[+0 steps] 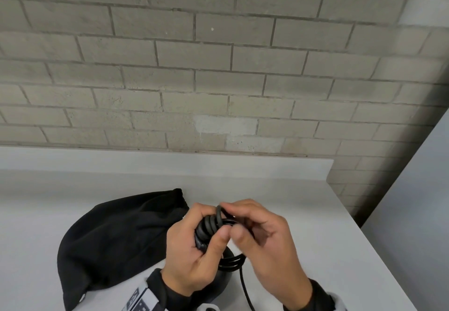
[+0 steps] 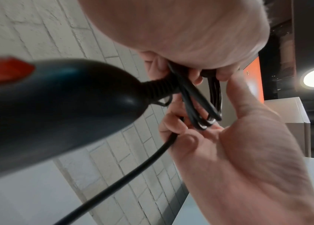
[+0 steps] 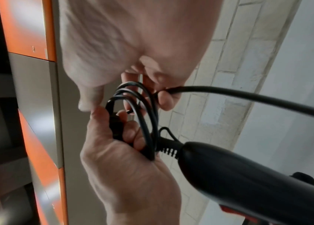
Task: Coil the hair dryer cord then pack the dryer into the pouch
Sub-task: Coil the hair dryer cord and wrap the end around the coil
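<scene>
The left hand point(image 1: 194, 247) is holding the gathered cord loops point(image 3: 135, 106) together with the plug, fingers curled round them, above the white bench point(image 1: 315, 250). The right hand point(image 1: 264, 240) is pinching the free run of cord point(image 2: 133, 164) and laying it over the bundle. The hair dryer point(image 3: 248, 182) is hanging from its ribbed strain relief point(image 2: 158, 89) just below both hands.

The risk I see: the smooth round cord is springy, so a slackening grip would let the loops fan open and slip. The hanging dryer's weight is pulling at the ribbed neck, and tight turns there could kink the cord. A trailing length could snag on the bench edge.

The dryer is glossy black plastic with a red switch. The black pouch point(image 1: 116, 235), soft matte fabric with a gathered drawstring mouth, is lying slumped just left of the hands.
</scene>
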The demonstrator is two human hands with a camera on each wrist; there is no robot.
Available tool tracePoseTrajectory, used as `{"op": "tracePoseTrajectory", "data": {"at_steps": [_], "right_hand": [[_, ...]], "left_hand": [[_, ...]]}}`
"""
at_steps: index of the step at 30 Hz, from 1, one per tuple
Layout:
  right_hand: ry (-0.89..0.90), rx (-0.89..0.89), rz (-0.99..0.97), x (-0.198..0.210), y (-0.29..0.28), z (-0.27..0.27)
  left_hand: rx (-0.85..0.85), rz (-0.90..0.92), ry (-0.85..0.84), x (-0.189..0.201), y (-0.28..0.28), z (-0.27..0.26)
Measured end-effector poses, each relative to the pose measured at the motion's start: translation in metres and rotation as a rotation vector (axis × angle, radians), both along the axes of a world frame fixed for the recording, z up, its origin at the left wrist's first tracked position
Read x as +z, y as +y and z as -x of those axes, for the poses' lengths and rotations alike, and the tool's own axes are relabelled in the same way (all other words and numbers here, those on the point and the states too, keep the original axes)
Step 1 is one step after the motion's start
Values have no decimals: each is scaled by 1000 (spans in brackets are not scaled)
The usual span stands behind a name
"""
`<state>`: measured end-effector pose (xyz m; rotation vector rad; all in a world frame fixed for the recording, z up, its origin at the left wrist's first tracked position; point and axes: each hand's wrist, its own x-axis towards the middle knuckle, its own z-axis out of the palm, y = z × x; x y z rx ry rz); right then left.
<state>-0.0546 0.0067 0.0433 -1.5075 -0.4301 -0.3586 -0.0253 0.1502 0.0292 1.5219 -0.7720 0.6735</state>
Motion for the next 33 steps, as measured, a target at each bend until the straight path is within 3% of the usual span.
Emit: {"op": "tracePoseTrajectory", "data": {"at_steps": [11, 24, 27, 29, 33], "right_hand": [[76, -3, 75, -11, 0, 1], [105, 131, 104, -8, -4, 2], [64, -30, 120, -15, 3, 2], [-28, -253, 156, -23, 9, 5], [-371, -604, 498, -35, 18, 3]], "left_hand": [[124, 18, 44, -2, 5, -7], [93, 43, 64, 7, 1, -11], [125, 48, 84, 8, -1, -13], [163, 43, 101, 7, -2, -16], [195, 25, 102, 6, -5, -14]]}}
